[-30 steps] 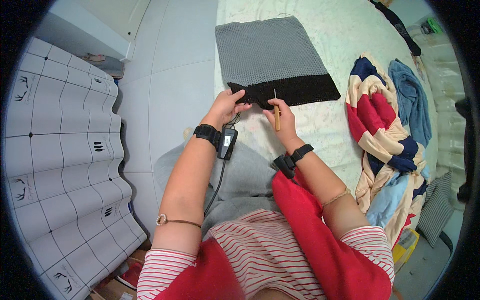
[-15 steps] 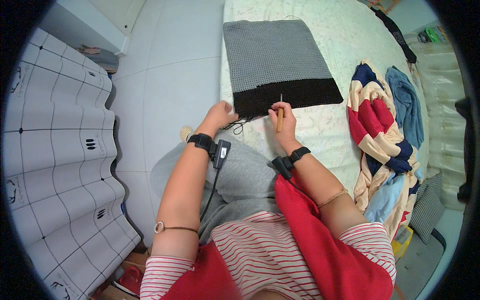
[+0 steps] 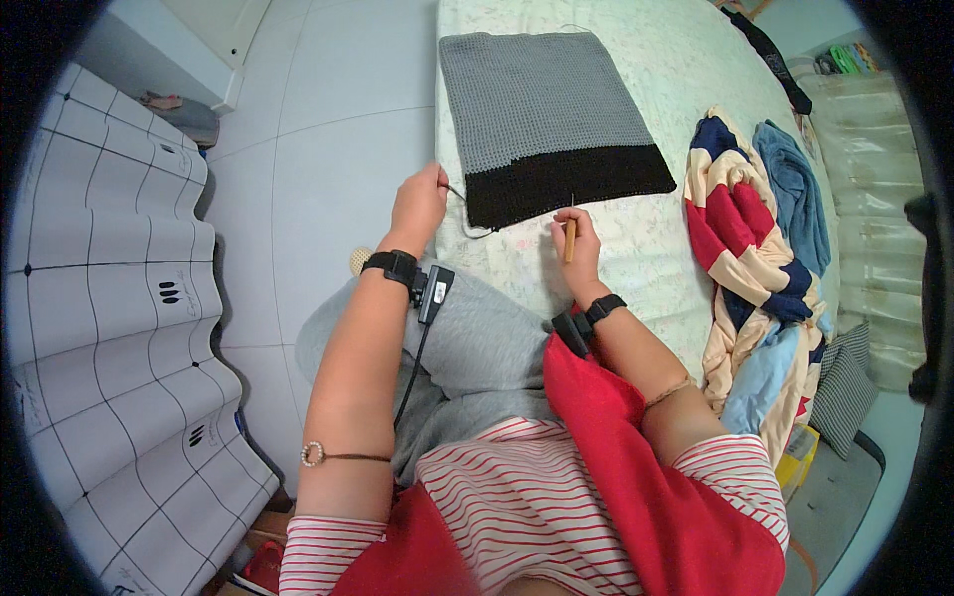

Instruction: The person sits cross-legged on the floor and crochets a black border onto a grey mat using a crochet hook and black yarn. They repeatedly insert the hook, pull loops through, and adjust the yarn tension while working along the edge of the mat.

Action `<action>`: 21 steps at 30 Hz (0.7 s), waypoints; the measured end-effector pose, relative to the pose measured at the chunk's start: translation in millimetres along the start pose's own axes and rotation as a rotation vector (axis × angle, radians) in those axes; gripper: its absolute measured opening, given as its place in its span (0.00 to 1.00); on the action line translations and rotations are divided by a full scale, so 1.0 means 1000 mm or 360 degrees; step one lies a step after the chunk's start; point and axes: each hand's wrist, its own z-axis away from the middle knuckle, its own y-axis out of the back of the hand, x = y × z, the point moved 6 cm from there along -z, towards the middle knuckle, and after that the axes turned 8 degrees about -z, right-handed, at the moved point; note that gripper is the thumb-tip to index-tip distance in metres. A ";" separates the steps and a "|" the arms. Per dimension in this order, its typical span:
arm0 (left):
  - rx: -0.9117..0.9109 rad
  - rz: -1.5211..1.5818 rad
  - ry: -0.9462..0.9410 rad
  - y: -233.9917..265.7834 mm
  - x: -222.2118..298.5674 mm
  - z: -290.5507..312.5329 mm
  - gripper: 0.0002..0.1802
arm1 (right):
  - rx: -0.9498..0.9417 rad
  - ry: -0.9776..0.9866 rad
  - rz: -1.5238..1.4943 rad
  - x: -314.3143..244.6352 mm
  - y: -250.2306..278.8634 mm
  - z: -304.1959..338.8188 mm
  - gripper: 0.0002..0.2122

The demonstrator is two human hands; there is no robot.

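A flat crocheted panel (image 3: 547, 99), grey at the far side with a black band along its near side, lies on the bed (image 3: 646, 288). Just beyond its left edge, my left hand (image 3: 420, 207) pinches a strand of black yarn (image 3: 454, 191), which runs to the panel's near left corner. Part of the strand also curls below that corner. My right hand (image 3: 581, 248) is closed around the tan handle of a crochet hook (image 3: 569, 241). The hook's thin metal tip points at the near edge of the black band; whether it touches the stitches I cannot tell.
A bundled patchwork cloth (image 3: 740, 238) in cream, red and navy lies to the right, beside a blue cloth (image 3: 795, 189). A striped cushion (image 3: 845, 387) is farther right. Left of the bed are a pale tiled floor (image 3: 328, 159) and a white checked curtain (image 3: 119, 298).
My left hand has moved up and left, and the loose black yarn below the corner has been drawn out. My right hand with the crochet hook has shifted slightly right.
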 end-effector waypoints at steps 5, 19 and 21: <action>-0.0251 0.0026 0.0121 -0.003 -0.007 -0.001 0.11 | -0.0294 0.0313 0.0402 -0.019 -0.027 -0.013 0.15; -0.0452 0.0599 0.0837 0.043 -0.117 0.083 0.18 | -0.0606 0.0666 0.0420 -0.034 -0.072 -0.026 0.17; -0.0498 0.0709 0.0824 0.044 -0.114 0.103 0.18 | -0.0568 0.0664 0.0305 -0.039 -0.063 -0.023 0.15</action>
